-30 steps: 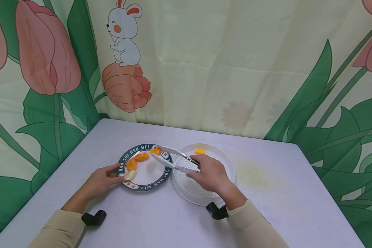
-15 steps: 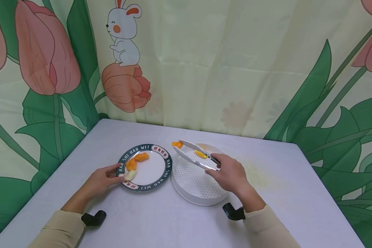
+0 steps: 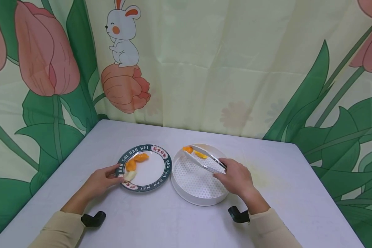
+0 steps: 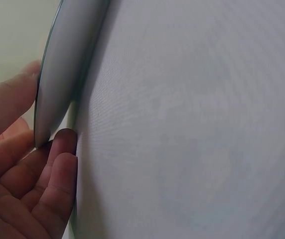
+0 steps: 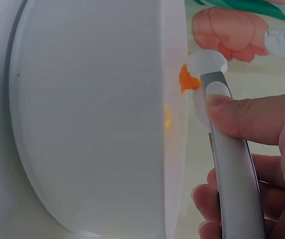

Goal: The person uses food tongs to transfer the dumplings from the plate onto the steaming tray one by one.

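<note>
My right hand [image 3: 235, 176] grips a pair of tongs [image 3: 215, 169] with white tips, thumb along one arm in the right wrist view. Between the tips is an orange piece [image 3: 187, 149], held at the far left rim of a round white perforated steamer tray [image 3: 198, 200]. A yellow piece [image 3: 200, 155] lies in that tray near its far side. On the left, my left hand [image 3: 100, 181] pinches the rim of a plate [image 3: 147, 188], thumb above and fingers beneath. The plate bears orange pieces [image 3: 131, 165] and a pale, whitish piece [image 3: 130, 176].
Plate and tray stand side by side on a table with a white cloth [image 3: 161, 220]. Behind the table's far edge hangs a curtain [image 3: 198, 86] printed with tulips and a rabbit. A yellowish stain [image 3: 260, 175] marks the cloth right of the tray.
My right hand has carried the orange piece in the tongs rightward from the plate's far rim to over the tray's far left side. The left hand has stayed at the plate.
</note>
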Demonstrator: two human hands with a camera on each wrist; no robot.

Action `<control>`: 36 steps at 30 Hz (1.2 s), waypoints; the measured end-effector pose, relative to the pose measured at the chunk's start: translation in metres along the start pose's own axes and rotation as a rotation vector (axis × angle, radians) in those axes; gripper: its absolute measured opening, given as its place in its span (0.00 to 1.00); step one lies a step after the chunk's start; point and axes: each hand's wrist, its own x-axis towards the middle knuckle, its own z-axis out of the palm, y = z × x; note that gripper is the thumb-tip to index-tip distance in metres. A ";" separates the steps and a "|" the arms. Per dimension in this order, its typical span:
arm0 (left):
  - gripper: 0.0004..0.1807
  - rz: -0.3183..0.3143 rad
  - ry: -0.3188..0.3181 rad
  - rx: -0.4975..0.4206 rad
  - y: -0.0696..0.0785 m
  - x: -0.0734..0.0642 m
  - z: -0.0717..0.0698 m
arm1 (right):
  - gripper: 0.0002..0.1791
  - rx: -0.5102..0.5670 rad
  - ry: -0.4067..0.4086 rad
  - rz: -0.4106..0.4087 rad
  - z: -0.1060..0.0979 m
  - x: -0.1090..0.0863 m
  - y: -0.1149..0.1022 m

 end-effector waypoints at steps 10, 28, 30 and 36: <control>0.48 0.007 0.003 -0.010 -0.001 0.000 0.001 | 0.34 -0.054 -0.035 0.031 0.007 0.007 0.005; 0.48 0.009 0.002 -0.011 0.001 -0.001 0.000 | 0.34 -0.088 -0.066 0.048 0.015 0.015 0.008; 0.48 0.006 0.002 -0.008 0.001 -0.001 0.000 | 0.34 -0.088 -0.069 0.050 0.015 0.015 0.008; 0.49 -0.010 0.002 -0.005 0.001 -0.001 0.001 | 0.34 -0.075 -0.072 0.054 0.015 0.015 0.008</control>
